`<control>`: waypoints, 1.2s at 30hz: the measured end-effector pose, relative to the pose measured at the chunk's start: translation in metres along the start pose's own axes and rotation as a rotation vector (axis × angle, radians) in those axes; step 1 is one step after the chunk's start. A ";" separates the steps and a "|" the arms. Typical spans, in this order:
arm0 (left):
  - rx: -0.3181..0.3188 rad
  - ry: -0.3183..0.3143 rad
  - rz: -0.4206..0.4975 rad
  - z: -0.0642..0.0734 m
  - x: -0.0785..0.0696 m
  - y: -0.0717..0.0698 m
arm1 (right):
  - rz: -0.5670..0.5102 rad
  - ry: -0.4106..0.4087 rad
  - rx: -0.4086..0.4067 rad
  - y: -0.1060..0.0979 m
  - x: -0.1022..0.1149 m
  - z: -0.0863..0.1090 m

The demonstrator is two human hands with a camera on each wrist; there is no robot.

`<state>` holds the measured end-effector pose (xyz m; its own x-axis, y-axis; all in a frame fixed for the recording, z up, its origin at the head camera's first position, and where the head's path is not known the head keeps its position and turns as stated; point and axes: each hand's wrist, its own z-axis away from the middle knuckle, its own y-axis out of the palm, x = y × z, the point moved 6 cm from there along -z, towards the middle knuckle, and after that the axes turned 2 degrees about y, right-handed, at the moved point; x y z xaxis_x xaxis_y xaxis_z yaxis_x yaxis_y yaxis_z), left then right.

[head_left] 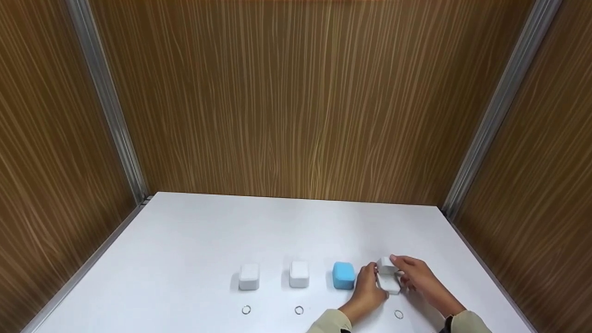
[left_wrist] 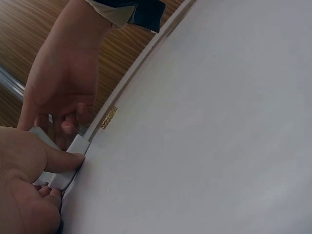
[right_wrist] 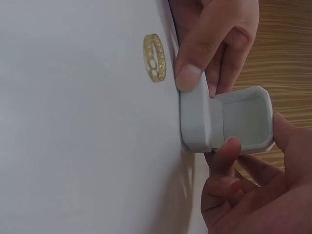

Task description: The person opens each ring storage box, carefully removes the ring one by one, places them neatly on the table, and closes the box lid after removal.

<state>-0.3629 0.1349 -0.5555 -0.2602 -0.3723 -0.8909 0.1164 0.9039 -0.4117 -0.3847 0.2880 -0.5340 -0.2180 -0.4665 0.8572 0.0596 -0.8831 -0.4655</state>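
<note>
A white ring box [right_wrist: 195,112] stands on the white table with its lid [right_wrist: 246,119] tipped up. My left hand [head_left: 368,290] grips the base, its thumb on the front in the right wrist view. My right hand [head_left: 421,277] holds the raised lid between thumb and fingers. Toward me from the box lies a gold ring [right_wrist: 155,57] with a braided pattern, touched by neither hand. Just left of my left hand sits a closed blue ring box [head_left: 343,275]. The inside of the base is mostly hidden.
Two closed white ring boxes, one in the middle [head_left: 299,274] and one farther left [head_left: 249,276], stand in the same row. A ring lies before each, the middle ring [head_left: 299,310] and the left ring [head_left: 246,309]. Wood-grain panels [head_left: 296,101] enclose the table.
</note>
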 end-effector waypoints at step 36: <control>-0.004 0.038 -0.012 0.003 -0.002 -0.002 | 0.069 -0.183 0.114 -0.003 0.001 0.013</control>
<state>-0.3600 0.1329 -0.5531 -0.2979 -0.3748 -0.8780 0.1089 0.9003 -0.4213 -0.3727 0.2893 -0.5293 -0.0294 -0.5182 0.8548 0.1805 -0.8438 -0.5053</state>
